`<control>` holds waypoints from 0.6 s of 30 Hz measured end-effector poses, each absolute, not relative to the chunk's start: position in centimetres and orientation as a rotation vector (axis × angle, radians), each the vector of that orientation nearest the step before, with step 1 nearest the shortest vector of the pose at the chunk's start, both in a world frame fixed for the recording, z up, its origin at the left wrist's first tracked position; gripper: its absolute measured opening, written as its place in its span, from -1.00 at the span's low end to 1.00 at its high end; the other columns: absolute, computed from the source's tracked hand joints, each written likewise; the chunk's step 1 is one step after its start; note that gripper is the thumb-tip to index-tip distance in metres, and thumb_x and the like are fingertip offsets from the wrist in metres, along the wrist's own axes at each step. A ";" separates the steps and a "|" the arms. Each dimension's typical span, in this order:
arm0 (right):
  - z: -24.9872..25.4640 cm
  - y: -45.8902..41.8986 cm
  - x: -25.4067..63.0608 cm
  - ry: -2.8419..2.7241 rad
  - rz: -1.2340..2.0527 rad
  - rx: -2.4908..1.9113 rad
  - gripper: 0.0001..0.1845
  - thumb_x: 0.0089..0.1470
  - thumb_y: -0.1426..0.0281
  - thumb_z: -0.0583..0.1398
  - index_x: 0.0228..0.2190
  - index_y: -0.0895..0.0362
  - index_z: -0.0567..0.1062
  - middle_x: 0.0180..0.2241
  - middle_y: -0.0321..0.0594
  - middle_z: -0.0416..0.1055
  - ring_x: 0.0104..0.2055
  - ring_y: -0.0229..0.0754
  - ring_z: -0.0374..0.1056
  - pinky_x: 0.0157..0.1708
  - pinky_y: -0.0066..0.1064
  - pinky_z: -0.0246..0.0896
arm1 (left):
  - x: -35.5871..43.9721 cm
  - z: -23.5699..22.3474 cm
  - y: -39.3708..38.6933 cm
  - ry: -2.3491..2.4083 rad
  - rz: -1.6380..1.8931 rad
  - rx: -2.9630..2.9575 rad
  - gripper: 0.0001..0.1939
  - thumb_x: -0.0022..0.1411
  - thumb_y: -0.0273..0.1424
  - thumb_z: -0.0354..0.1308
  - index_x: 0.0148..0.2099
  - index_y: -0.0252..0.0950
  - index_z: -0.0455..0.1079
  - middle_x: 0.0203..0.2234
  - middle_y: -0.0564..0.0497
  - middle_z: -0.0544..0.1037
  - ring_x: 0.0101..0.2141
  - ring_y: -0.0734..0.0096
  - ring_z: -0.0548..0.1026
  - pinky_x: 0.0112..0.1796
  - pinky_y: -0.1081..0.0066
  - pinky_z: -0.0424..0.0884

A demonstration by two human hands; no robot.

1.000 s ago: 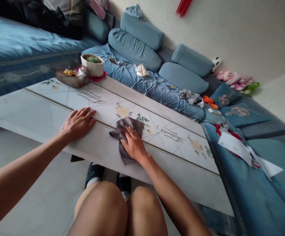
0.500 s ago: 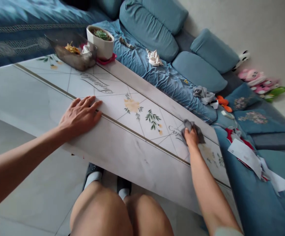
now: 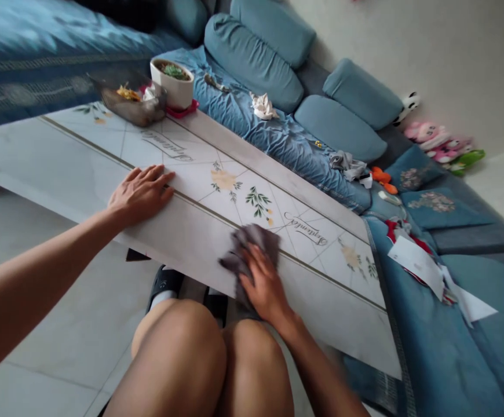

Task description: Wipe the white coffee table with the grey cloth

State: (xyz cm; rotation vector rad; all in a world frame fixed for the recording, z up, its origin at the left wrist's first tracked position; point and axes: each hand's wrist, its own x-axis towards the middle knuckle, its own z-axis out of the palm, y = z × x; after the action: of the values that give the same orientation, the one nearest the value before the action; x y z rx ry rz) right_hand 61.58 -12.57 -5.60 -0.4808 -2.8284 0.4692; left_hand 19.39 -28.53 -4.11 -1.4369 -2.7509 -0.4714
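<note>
My left hand point(image 3: 141, 194) lies flat on the long white marble-patterned table point(image 3: 191, 231), fingers spread, holding nothing. With my right hand point(image 3: 263, 284) I hold a crumpled dark grey cleaning cloth point(image 3: 260, 231) against the tabletop near its front edge. The cloth bunches out beyond my fingertips, and part of it hangs over the edge towards my knees. Printed flowers and lettering run along the middle of the table.
At the table's far left end stand a brown translucent bin point(image 3: 137, 110) with scraps in it and a white potted succulent point(image 3: 172, 84) on a pink saucer. A blue sofa point(image 3: 252, 124) wraps around behind and right, with cushions, clothes, white paper point(image 3: 417, 266) and plush toys.
My right hand has drawn the cloth from the right-hand far part of the table back and left to the front edge. My left hand stays on the table.
</note>
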 end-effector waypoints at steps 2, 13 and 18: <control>-5.5 -9.3 70.9 -2.719 0.430 -0.859 -0.29 0.58 0.01 0.06 0.58 -0.05 0.32 0.61 -0.09 0.23 0.66 0.15 0.14 0.58 0.25 0.25 | 19.4 -4.5 -28.6 -2.723 -0.513 -1.450 -0.26 0.68 -0.05 -0.26 0.63 -0.29 0.29 0.65 -0.18 0.19 0.64 -0.04 0.10 0.60 -0.10 -0.06; -1.0 13.2 56.3 -2.444 0.199 -1.679 -0.28 0.52 0.32 -0.04 0.49 0.51 0.31 0.53 0.56 0.18 0.58 0.14 0.18 0.55 -0.03 0.06 | 19.5 -4.1 -28.3 -2.719 -0.546 -1.411 -0.29 0.65 -0.05 -0.20 0.60 -0.21 0.35 0.60 -0.18 0.29 0.59 0.00 0.20 0.59 -0.07 0.00; -1.6 3.6 40.7 -2.696 0.303 -1.204 -0.39 0.60 0.32 0.10 0.42 0.54 0.39 0.50 0.33 0.31 0.58 0.09 0.19 0.59 -0.08 -0.02 | 19.6 -3.7 -28.6 -2.752 -0.617 -1.405 -0.31 0.62 -0.05 -0.15 0.60 -0.11 0.37 0.60 -0.14 0.29 0.59 -0.03 0.21 0.59 -0.10 -0.01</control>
State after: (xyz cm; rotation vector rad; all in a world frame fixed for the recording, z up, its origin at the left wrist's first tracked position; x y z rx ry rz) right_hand 40.74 3.65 -1.57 -1.2045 -2.6962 0.3031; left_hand 19.58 -28.58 -3.67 -1.4053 -2.7524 -0.6166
